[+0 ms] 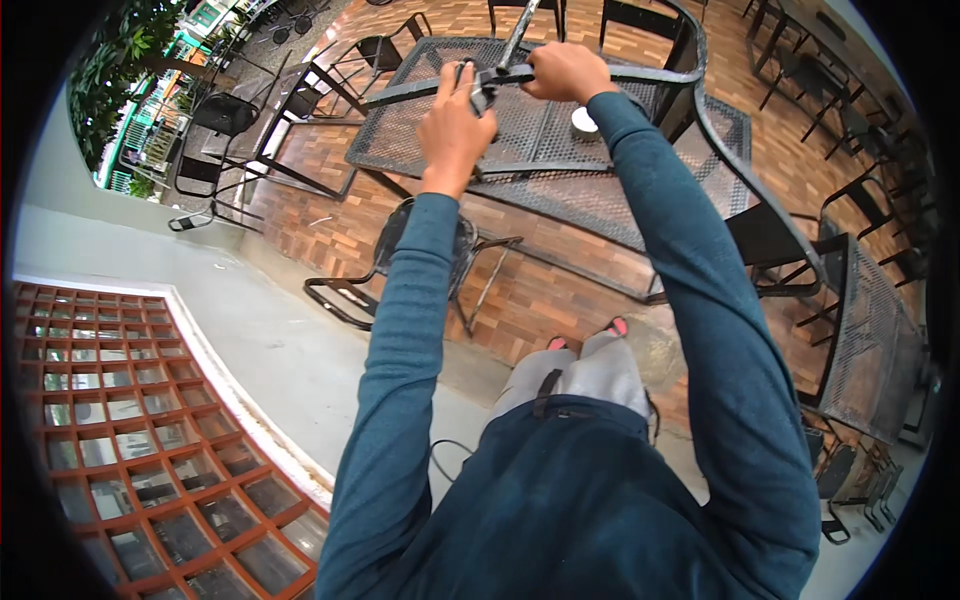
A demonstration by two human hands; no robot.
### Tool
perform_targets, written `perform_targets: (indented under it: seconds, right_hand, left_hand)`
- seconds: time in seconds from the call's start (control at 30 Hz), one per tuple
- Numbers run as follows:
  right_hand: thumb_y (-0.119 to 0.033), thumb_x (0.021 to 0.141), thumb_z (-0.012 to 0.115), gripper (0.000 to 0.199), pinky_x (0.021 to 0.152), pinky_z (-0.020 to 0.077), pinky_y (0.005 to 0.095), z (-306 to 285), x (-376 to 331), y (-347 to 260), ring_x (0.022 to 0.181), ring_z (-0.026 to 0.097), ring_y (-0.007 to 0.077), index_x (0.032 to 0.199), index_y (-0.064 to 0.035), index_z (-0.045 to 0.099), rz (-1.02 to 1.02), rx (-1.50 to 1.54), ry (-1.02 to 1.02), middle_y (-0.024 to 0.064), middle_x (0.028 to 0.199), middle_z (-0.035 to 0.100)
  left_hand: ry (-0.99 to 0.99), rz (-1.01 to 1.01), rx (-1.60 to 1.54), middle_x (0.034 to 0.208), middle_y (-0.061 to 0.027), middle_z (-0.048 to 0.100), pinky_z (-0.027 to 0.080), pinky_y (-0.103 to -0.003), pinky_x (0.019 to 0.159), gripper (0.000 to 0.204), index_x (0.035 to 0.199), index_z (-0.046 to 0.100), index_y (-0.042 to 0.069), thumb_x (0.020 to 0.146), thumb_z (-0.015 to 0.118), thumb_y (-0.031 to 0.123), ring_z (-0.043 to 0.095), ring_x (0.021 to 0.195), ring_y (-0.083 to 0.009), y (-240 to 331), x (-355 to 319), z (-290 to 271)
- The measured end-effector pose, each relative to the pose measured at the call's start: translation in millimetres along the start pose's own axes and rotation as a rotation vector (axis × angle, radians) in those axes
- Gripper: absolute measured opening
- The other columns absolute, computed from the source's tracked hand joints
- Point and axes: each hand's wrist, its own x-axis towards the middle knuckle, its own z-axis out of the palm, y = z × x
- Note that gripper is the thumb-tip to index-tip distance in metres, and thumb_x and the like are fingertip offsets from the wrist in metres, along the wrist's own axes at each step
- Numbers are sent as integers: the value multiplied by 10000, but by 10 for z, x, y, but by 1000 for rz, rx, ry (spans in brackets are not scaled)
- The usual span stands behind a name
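A black metal frame [640, 74] with a long flat bar and a curved side is held up in front of me, over a mesh-topped table. My left hand [455, 138] has its fingers hooked over the bar, beside a dark joint [484, 92] where a lighter rod [517, 35] slants upward. Just to the right of that joint, my right hand [570, 74] is closed round the same bar, knuckles up. Whether anything small sits inside either palm is hidden. A round white-topped container [585, 123] stands below my right hand, on the table [400, 135].
A black chair [425, 245] stands at the table's near left. Other chairs and tables surround it, including a mesh table [868, 335] at right. The floor [510, 300] is wooden parquet. A grey wall ledge [260, 335] and red lattice window [150, 430] lie at lower left.
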Motion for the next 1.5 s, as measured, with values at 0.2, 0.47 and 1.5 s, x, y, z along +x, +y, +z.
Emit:
perform_targets:
  seconds: [0.2, 0.47, 1.5]
  right_hand:
    - [-381, 861, 743, 322, 821, 609, 499, 86, -1, 55, 876, 737, 369, 986, -89, 798, 2, -31, 3, 171, 938, 762]
    - [-376, 844, 739, 317, 829, 607, 501, 115, -33, 70, 879, 740, 371, 968, -90, 795, -12, -16, 31, 174, 922, 761]
    - [-354, 752, 739, 304, 768, 603, 477, -85, -119, 44, 861, 745, 368, 836, -64, 776, -2, 129, 30, 178, 889, 762]
  left_hand:
    - [-40, 87, 23, 1549, -89, 530, 624, -455, 785, 670, 1439, 618, 143, 808, 750, 324, 738, 1011, -366, -135, 77, -21]
    - [-44, 167, 132, 1554, -67, 510, 628, -470, 741, 710, 1463, 586, 136, 810, 758, 355, 755, 884, -379, 119, 50, -7]
    - [10, 169, 189, 1570, -53, 495, 612, -477, 787, 707, 1487, 543, 137, 831, 739, 315, 734, 981, -378, -60, 17, -97]
